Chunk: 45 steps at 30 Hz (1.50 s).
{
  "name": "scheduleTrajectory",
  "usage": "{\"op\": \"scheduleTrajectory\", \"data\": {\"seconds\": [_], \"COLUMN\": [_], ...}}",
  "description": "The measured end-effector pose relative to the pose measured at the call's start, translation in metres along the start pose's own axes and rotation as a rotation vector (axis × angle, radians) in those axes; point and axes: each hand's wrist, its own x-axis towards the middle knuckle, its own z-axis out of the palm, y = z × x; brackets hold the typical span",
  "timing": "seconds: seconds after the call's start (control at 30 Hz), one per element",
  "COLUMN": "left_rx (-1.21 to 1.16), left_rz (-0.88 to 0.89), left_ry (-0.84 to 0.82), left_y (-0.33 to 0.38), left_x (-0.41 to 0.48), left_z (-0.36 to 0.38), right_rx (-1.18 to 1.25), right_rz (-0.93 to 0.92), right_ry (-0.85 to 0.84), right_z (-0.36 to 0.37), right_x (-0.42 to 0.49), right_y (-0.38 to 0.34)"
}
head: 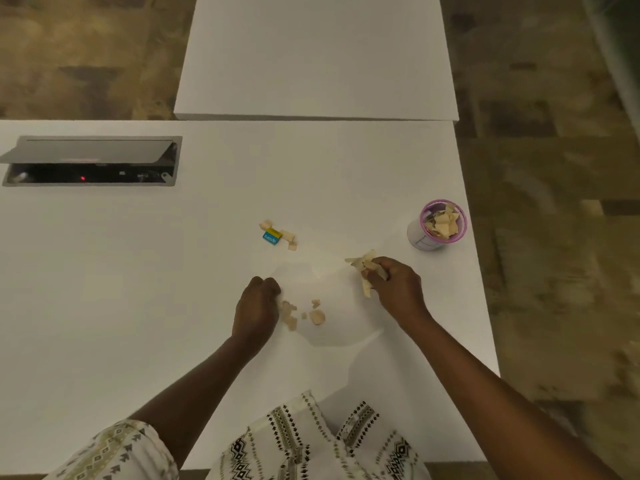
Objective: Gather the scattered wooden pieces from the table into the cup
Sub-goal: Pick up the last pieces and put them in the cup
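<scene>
A white cup with a pink rim [426, 239] stands near the table's right edge, holding several pale wooden pieces [444, 223]. My right hand [398, 285] is closed around a bunch of wooden pieces [363, 266], below and left of the cup. My left hand [256, 308] rests curled on the table, its fingers touching a small pile of wooden pieces [289, 315]. Two more loose bits [317, 317] lie just right of that pile. Farther back, a few wooden pieces [289, 237] sit around a small blue and yellow box [272, 236].
The white table [138, 271] ends at an edge just right of the cup. An open cable hatch [91, 161] with a raised lid is set in the table at the far left. A second white tabletop [311, 57] adjoins at the back.
</scene>
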Motion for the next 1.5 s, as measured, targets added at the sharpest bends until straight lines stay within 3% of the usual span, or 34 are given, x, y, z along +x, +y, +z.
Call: {"op": "scheduleTrajectory", "data": {"seconds": [0.2, 0.33, 0.43, 0.6, 0.7, 0.9, 1.07, 1.17, 1.23, 1.37, 1.5], "left_rx": [-0.300, -0.498, -0.599, -0.576, -0.506, -0.460, -0.488, -0.534, -0.507, -0.333, -0.064], "left_rz": [-0.154, -0.121, -0.091, 0.012, 0.045, 0.005, -0.007, 0.000, 0.019, 0.047, 0.202], "left_ry": [0.053, 0.003, -0.065, -0.108, -0.131, -0.197, -0.194, -0.189, -0.164, -0.103, -0.167], "left_y": [0.067, 0.145, 0.205, 0.284, 0.306, 0.316, 0.313, 0.304, 0.295, 0.263, 0.224], "left_x": [0.026, 0.048, 0.066, 0.093, 0.103, 0.105, 0.107, 0.108, 0.106, 0.098, 0.089], "left_z": [-0.004, 0.003, 0.012, 0.029, 0.040, 0.052, 0.047, 0.043, 0.040, 0.046, 0.070], "right_rx": [-0.047, -0.095, -0.192, -0.362, -0.330, -0.233, -0.222, -0.327, -0.483, -0.812, -0.906], "right_rz": [-0.054, 0.008, 0.011, -0.035, -0.041, -0.020, -0.093, -0.286, -0.352, -0.333, -0.321], "right_ry": [0.091, 0.221, 0.220, 0.141, 0.082, 0.049, 0.186, 0.224, 0.145, -0.003, -0.008], "right_z": [-0.059, -0.096, -0.115, -0.131, -0.137, -0.151, -0.149, -0.132, -0.116, -0.097, -0.094], "right_x": [0.020, 0.047, 0.070, 0.089, 0.096, 0.100, 0.090, 0.070, 0.062, 0.064, 0.067], "right_y": [0.003, 0.009, 0.011, 0.000, 0.000, 0.011, 0.022, 0.030, 0.041, 0.059, 0.058]}}
